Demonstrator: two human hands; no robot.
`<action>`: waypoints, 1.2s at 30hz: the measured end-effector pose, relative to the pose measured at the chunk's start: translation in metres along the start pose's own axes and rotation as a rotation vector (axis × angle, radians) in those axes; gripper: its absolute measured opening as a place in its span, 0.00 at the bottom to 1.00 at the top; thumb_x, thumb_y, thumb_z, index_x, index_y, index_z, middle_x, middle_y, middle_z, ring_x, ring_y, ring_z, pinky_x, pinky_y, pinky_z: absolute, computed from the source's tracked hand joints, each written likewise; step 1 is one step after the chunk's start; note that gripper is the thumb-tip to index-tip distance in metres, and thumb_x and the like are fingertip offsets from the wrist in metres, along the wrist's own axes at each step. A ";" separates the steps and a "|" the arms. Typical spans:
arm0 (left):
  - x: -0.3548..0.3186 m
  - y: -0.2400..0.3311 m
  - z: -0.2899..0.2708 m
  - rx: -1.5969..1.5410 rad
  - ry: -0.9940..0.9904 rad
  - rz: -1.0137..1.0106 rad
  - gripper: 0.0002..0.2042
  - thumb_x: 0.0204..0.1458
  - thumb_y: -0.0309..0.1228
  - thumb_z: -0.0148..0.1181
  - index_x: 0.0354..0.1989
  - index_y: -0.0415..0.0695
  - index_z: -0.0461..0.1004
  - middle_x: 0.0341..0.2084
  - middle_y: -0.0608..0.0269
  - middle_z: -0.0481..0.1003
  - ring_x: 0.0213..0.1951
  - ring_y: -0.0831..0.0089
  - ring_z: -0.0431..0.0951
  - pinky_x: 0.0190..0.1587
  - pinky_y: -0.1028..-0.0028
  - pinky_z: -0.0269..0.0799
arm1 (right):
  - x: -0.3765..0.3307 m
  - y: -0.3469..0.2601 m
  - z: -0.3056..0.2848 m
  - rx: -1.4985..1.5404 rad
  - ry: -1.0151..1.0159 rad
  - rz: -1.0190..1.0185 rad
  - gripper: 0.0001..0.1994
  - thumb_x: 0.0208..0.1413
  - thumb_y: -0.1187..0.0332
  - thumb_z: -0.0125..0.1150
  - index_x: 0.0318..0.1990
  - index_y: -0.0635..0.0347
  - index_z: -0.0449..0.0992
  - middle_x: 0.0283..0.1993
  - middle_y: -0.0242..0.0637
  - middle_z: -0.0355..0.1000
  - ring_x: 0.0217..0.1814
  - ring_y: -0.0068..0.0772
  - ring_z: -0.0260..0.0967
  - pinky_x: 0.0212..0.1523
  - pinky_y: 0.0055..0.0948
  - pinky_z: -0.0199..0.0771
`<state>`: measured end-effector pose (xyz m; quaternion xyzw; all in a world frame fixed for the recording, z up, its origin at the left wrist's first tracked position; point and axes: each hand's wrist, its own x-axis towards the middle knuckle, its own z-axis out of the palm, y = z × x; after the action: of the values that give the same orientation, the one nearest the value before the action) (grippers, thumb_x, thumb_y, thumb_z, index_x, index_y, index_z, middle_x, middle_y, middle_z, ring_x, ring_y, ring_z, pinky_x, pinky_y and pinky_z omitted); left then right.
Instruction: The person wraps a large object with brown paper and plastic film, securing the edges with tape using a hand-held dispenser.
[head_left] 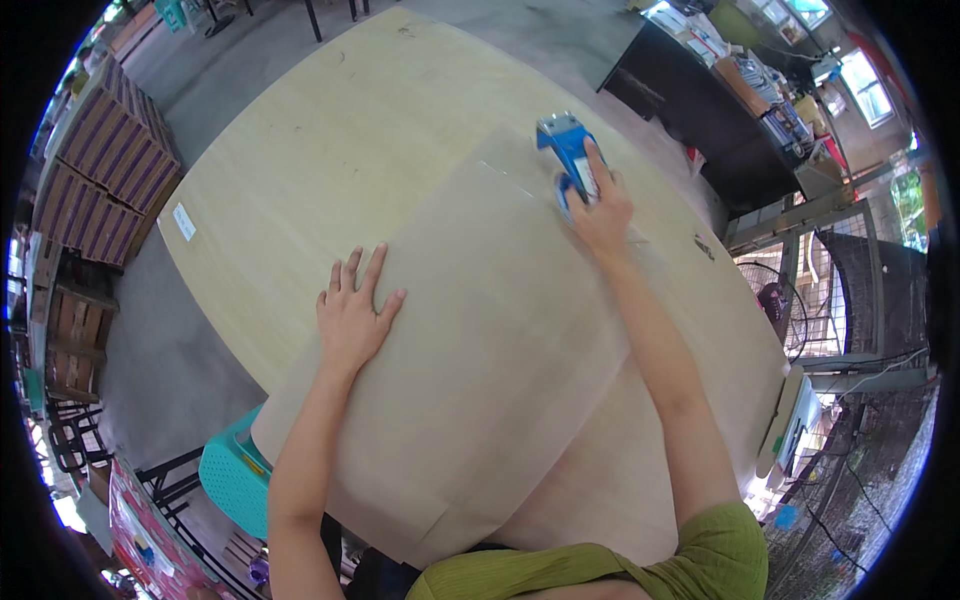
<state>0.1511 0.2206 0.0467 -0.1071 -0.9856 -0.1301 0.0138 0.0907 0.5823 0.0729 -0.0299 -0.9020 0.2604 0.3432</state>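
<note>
A large thin beige sheet (470, 330), which looks like paper, lies aslant over the pale wooden table (330, 130) and hangs past the near edge. My left hand (352, 318) rests flat on the sheet's left part with its fingers spread. By the sheet's far right corner, my right hand (606, 215) grips a blue tape dispenser (572, 145) with a metal front end, the forefinger stretched along its side. A short shiny line, maybe tape, shows on the sheet near its far edge. The dispenser hides part of the corner, and I cannot tell whether it touches the surface.
Beside the table's near left edge stands a turquoise plastic chair (235, 470). Stacked cartons (105, 165) rise at the far left. A dark desk (690, 110) loaded with papers and boxes is at the far right. A white label (184, 221) sits on the table's left side.
</note>
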 end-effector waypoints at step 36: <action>-0.014 0.008 -0.019 -0.088 -0.109 -0.038 0.34 0.57 0.61 0.50 0.72 0.73 0.54 0.60 0.46 0.68 0.57 0.50 0.72 0.53 0.53 0.73 | -0.242 0.122 -0.290 -0.757 -0.101 0.461 0.42 0.48 0.63 0.70 0.73 0.37 0.59 0.49 0.52 0.69 0.46 0.53 0.71 0.46 0.43 0.73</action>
<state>0.1661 0.2201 0.0667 -0.0956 -0.9801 -0.1676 -0.0471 0.4441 0.7617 0.0499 -0.3408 -0.9191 -0.0173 0.1968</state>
